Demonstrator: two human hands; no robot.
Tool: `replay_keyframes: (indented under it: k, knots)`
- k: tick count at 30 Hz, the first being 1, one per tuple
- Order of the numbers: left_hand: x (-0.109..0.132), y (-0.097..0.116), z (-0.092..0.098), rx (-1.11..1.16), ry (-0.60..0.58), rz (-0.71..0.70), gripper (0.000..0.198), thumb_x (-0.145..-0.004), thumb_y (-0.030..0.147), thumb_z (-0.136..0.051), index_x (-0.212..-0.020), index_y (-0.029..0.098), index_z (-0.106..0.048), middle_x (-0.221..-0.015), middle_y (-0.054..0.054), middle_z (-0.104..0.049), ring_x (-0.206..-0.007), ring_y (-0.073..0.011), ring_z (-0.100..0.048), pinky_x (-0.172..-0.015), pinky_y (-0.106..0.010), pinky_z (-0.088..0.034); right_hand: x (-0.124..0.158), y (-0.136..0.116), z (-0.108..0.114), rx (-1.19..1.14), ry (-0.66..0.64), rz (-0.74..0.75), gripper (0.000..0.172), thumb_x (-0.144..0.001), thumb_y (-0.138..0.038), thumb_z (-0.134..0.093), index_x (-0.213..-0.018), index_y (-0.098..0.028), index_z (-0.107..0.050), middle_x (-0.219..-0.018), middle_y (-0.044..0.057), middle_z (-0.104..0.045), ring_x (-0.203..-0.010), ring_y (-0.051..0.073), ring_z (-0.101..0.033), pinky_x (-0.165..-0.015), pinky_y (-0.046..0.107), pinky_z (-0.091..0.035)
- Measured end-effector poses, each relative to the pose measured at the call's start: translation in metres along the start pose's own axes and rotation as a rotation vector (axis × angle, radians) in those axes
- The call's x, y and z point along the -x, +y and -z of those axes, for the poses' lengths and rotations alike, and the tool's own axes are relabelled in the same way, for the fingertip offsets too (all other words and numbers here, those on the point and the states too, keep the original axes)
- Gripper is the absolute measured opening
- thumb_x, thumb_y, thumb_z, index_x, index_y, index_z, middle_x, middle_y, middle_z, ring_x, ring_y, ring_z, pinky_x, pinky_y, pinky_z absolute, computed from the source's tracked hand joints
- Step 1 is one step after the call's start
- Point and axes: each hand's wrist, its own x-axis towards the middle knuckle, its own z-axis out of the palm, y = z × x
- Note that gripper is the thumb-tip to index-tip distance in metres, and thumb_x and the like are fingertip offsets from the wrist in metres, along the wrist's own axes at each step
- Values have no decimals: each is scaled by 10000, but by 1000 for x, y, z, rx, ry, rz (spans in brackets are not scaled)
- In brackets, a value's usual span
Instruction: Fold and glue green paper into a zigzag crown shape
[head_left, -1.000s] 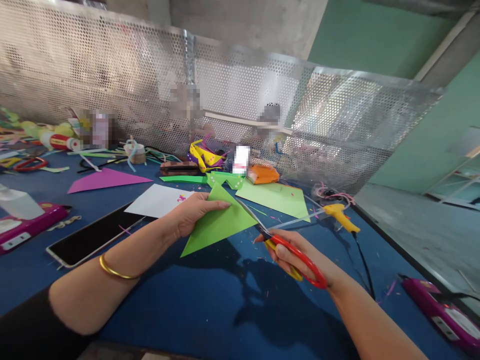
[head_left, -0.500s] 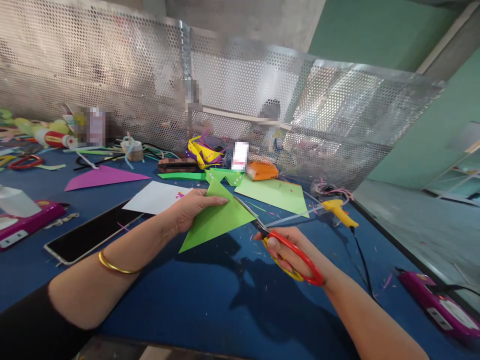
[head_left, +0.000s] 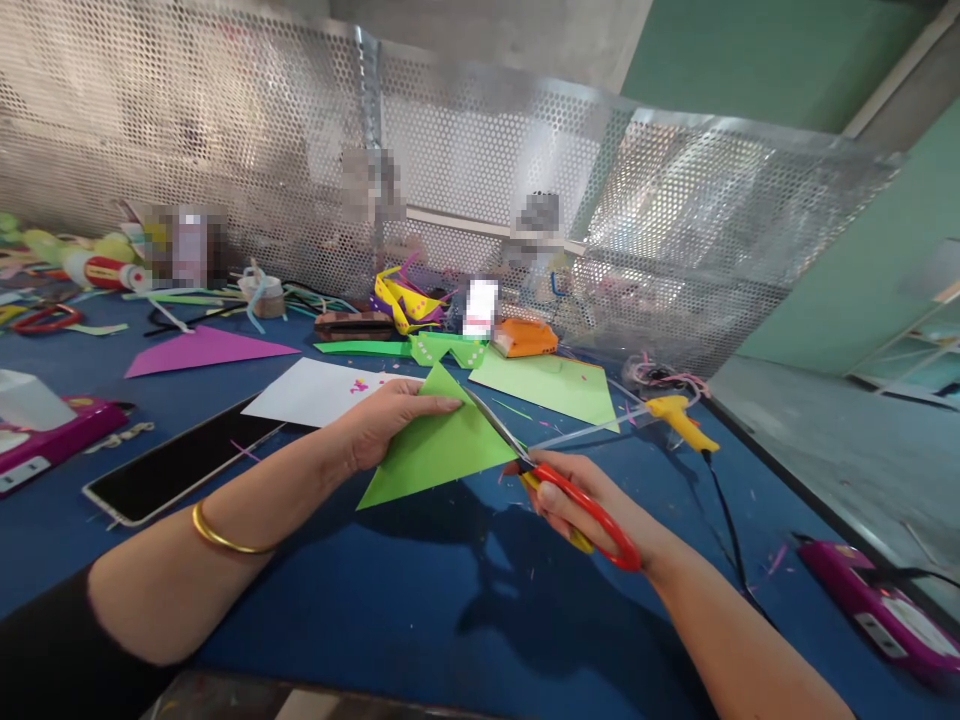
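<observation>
A piece of green paper (head_left: 442,445) with a pointed top is pinched in my left hand (head_left: 394,418), thumb on its near face. My right hand (head_left: 566,490) is closed round the red and yellow handles of a pair of scissors (head_left: 592,510). The blades lie along the right edge of the green paper, pointing up and left toward my left thumb. Just behind the paper lie green paper glasses (head_left: 450,350) with a zigzag lower edge and a long green strip at one side. A light green sheet (head_left: 551,388) lies to their right.
A yellow glue gun (head_left: 682,422) with a black cable lies at the right. Purple power strips (head_left: 874,605) sit at both sides. A black phone (head_left: 180,462), white paper (head_left: 300,390) and magenta paper (head_left: 210,352) lie left. A perforated metal screen (head_left: 480,140) stands behind.
The scissors' handles have come closer together, and the blades look more closed along the paper's edge. The green paper has shifted slightly to the right with my left hand.
</observation>
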Motion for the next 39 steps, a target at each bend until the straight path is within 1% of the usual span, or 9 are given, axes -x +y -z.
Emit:
replay_keyframes:
  k: [2,6,12,15,18,21,29,34,39]
  knots:
    - [-1,-2,-1,1,-11,3,262,-638,294,-830,-838,138,-765,-815,-119,-773,-666,-227,-722,-609,-299,-593,0,1,0,-10,-4,-1,532,-855,-633,-550,-1099,-161,-579,-712,-9,-479,-480,61,-395,-429,223,-289]
    - [-1,-3,-2,9,-21,20,239,-655,279,-819,-844,143,-766,-814,-110,-774,-665,-224,-722,-605,-299,-598,0,1,-2,-43,11,1,541,-850,-648,-543,-1069,-156,-591,-592,-53,-417,-424,54,-345,-415,221,-265]
    - [-1,-2,-3,-2,-19,16,247,-652,288,-822,-842,141,-764,-792,-100,-774,-649,-213,-720,-583,-277,-593,-1,-3,-5,-71,68,-109,524,-823,-643,-584,-998,-150,-605,-547,-88,-345,-379,32,-276,-376,194,-210]
    - [-1,-2,-3,-4,-16,11,247,-646,288,-824,-836,144,-762,-788,-95,-774,-648,-211,-720,-584,-271,-590,-2,-3,-6,-59,87,-133,540,-800,-658,-599,-973,-147,-618,-509,-100,-322,-367,35,-276,-365,189,-205]
    - [0,-1,-2,1,-11,-6,271,-649,318,-825,-842,140,-760,-800,-100,-774,-654,-218,-720,-585,-275,-587,-3,-2,-7,-50,99,-139,545,-790,-661,-608,-965,-145,-612,-512,-92,-354,-371,37,-311,-365,185,-219]
    - [0,1,-2,15,24,-47,312,-639,348,-835,-863,146,-757,-781,-93,-772,-637,-212,-714,-568,-270,-580,-2,-1,-6,-53,105,-110,524,-817,-639,-595,-989,-143,-601,-553,-78,-393,-382,30,-318,-370,184,-234]
    - [1,2,-6,21,73,-58,373,-576,345,-870,-868,140,-761,-762,-95,-770,-600,-207,-704,-531,-265,-571,-2,5,-2,-61,29,-15,534,-858,-630,-547,-1079,-146,-581,-714,-7,-504,-450,45,-412,-410,200,-315]
    - [3,2,-8,18,74,-43,347,-567,331,-871,-840,146,-762,-756,-86,-770,-604,-202,-704,-526,-258,-571,-2,7,-3,-82,36,-15,500,-870,-608,-548,-1070,-151,-587,-716,-2,-518,-451,47,-420,-418,200,-327]
    - [1,0,-7,3,75,-55,365,-565,323,-868,-869,150,-764,-787,-85,-775,-608,-199,-704,-544,-265,-573,0,6,2,-95,-4,-15,511,-873,-609,-542,-1078,-143,-589,-710,-8,-533,-437,47,-423,-416,201,-352]
